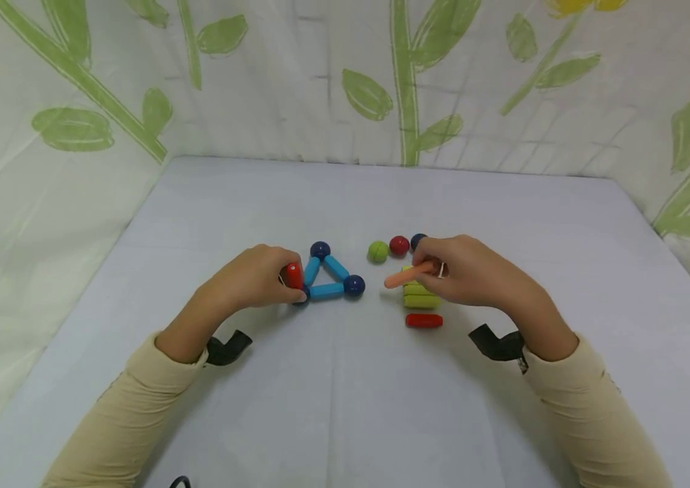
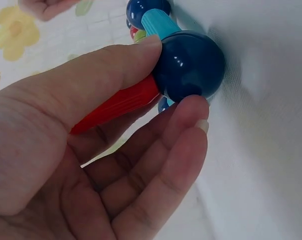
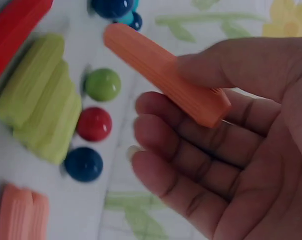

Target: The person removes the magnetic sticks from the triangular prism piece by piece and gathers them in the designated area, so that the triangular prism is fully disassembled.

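Note:
A flat triangle on the table is made of three light blue sticks [image 1: 327, 291] joined by dark blue balls [image 1: 354, 285]. At its near left corner, my left hand [image 1: 253, 278] holds a red stick [image 1: 294, 276] upright against the corner ball [image 2: 193, 65]. In the left wrist view the thumb and fingertips touch that ball, and the red stick runs back between them. My right hand [image 1: 473, 271] pinches an orange stick [image 3: 165, 75] between thumb and fingers, above the yellow-green sticks [image 1: 421, 301]. The orange stick's free end points left towards the triangle.
Behind the yellow-green sticks sit a green ball [image 1: 378, 251], a red ball [image 1: 399, 245] and a dark blue ball [image 1: 419, 241]. A second red stick [image 1: 423, 320] lies in front. More orange sticks [image 3: 22, 215] show in the right wrist view. A leaf-painted curtain [image 1: 296, 81] hangs behind.

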`<act>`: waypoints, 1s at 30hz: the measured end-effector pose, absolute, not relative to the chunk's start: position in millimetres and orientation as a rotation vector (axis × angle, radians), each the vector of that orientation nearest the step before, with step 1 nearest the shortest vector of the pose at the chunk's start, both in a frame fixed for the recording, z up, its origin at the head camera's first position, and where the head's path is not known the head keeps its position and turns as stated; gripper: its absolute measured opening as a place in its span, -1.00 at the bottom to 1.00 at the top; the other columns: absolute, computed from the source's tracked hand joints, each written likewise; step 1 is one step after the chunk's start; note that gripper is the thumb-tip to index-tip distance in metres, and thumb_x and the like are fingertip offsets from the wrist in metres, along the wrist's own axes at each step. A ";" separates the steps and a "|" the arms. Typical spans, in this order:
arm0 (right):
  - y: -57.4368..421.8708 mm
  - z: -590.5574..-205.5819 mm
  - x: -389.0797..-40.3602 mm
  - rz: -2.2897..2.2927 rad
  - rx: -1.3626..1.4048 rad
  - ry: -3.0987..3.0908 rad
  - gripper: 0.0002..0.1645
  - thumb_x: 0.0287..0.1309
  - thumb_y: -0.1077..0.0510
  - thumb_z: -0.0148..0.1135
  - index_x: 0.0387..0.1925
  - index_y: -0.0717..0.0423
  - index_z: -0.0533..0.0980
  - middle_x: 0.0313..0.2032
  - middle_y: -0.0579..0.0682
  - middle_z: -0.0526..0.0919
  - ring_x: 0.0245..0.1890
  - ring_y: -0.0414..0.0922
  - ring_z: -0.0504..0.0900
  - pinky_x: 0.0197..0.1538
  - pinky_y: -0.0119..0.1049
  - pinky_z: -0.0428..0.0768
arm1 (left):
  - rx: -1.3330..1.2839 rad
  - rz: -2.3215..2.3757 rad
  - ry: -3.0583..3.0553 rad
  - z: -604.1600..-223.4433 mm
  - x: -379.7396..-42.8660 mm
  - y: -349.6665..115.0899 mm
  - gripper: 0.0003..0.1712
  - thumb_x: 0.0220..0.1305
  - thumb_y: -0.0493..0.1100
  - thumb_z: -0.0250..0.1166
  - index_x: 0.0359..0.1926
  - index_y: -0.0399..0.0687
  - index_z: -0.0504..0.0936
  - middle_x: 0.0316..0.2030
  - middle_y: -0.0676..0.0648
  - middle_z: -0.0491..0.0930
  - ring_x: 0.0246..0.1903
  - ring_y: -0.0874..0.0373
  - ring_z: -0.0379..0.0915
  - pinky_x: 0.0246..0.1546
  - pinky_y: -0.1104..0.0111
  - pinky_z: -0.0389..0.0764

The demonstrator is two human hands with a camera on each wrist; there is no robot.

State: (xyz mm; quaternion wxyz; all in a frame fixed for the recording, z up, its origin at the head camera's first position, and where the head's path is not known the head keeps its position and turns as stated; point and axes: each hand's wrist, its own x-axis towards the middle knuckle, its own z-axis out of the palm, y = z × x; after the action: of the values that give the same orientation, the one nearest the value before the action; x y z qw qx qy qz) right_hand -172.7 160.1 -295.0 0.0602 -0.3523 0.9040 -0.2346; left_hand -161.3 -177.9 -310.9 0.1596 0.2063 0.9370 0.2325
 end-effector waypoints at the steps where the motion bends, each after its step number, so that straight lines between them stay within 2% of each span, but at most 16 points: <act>1: 165.5 -293.3 -171.8 -0.696 -1.041 2.732 -0.91 0.22 0.26 0.33 -0.33 0.02 0.57 -0.49 -0.18 0.56 -0.54 -0.20 0.47 -0.46 -0.27 0.47 | 0.594 0.665 2.681 -311.0 -161.2 -178.0 -0.80 0.15 -0.13 0.50 -0.32 -0.08 0.64 -0.44 0.03 0.62 -0.43 0.11 0.52 -0.38 0.28 0.54; 7: 197.0 -283.3 -166.6 -0.644 -0.901 2.711 -0.92 0.24 0.12 0.39 -0.35 -0.06 0.61 -0.52 -0.20 0.55 -0.52 -0.19 0.45 -0.42 -0.27 0.46 | 0.607 0.662 2.700 -310.9 -160.7 -178.2 -0.81 0.14 -0.14 0.50 -0.37 -0.06 0.62 -0.48 0.04 0.59 -0.46 0.11 0.48 -0.40 0.28 0.51; 11: 214.2 -282.3 -164.0 -0.601 -0.875 2.714 -0.83 0.24 -0.03 0.40 -0.38 -0.07 0.63 -0.53 -0.23 0.57 -0.52 -0.21 0.43 -0.42 -0.29 0.43 | 0.613 0.651 2.708 -311.0 -160.9 -178.1 -0.80 0.13 -0.14 0.51 -0.38 -0.05 0.62 -0.49 0.04 0.58 -0.46 0.12 0.47 -0.41 0.29 0.51; 17: 232.1 -290.5 -162.3 -0.522 -0.841 2.711 -0.92 0.17 0.17 0.43 -0.37 -0.02 0.64 -0.51 -0.20 0.53 -0.49 -0.19 0.42 -0.43 -0.30 0.44 | 0.591 0.646 2.697 -311.0 -161.3 -177.9 -0.80 0.13 -0.13 0.51 -0.36 -0.06 0.63 -0.46 0.04 0.60 -0.44 0.11 0.49 -0.40 0.29 0.52; 18: 234.4 -293.0 -162.5 -0.517 -0.835 2.706 -0.92 0.16 0.19 0.42 -0.38 -0.02 0.63 -0.47 -0.18 0.58 -0.48 -0.19 0.42 -0.42 -0.30 0.44 | 0.589 0.645 2.695 -311.1 -161.4 -177.7 -0.80 0.14 -0.13 0.51 -0.36 -0.06 0.63 -0.45 0.04 0.61 -0.43 0.11 0.49 -0.40 0.29 0.52; 22: 239.3 -305.3 -163.8 -0.484 -0.815 2.707 -0.82 0.17 0.27 0.38 -0.47 -0.02 0.59 -0.30 -0.07 0.71 -0.47 -0.17 0.42 -0.37 -0.28 0.42 | 0.587 0.639 2.694 -311.0 -161.6 -178.3 -0.79 0.14 -0.13 0.50 -0.35 -0.07 0.62 -0.44 0.03 0.61 -0.43 0.10 0.50 -0.40 0.29 0.53; 24: 239.4 -311.3 -164.5 -0.452 -0.813 2.716 -0.75 0.16 0.32 0.35 -0.55 -0.02 0.54 -0.31 -0.06 0.72 -0.48 -0.17 0.40 -0.36 -0.26 0.40 | 0.585 0.638 2.694 -311.2 -161.6 -178.4 -0.80 0.14 -0.13 0.50 -0.35 -0.07 0.62 -0.44 0.03 0.61 -0.42 0.10 0.50 -0.40 0.29 0.53; 28: 237.5 -320.4 -165.4 -0.361 -0.803 2.758 -0.66 0.14 0.38 0.31 -0.62 -0.01 0.45 -0.48 -0.13 0.59 -0.51 -0.16 0.34 -0.39 -0.24 0.36 | 0.577 0.637 2.690 -311.5 -161.7 -178.0 -0.80 0.15 -0.12 0.50 -0.35 -0.06 0.63 -0.43 0.04 0.61 -0.41 0.10 0.50 -0.39 0.29 0.53; 30: 236.5 -322.4 -165.5 -0.356 -0.764 2.766 -0.61 0.15 0.40 0.27 -0.66 0.00 0.40 -0.41 -0.03 0.68 -0.53 -0.16 0.33 -0.42 -0.26 0.31 | 0.575 0.636 2.688 -311.4 -161.9 -177.7 -0.80 0.15 -0.12 0.50 -0.35 -0.06 0.63 -0.43 0.04 0.62 -0.41 0.10 0.51 -0.39 0.29 0.53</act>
State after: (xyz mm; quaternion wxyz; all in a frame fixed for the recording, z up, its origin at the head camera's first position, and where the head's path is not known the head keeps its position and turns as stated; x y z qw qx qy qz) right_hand -165.5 236.5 -322.4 0.1247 -0.2622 0.9491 -0.1222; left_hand -161.9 -177.7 -311.4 0.1594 0.2012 0.9405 0.2225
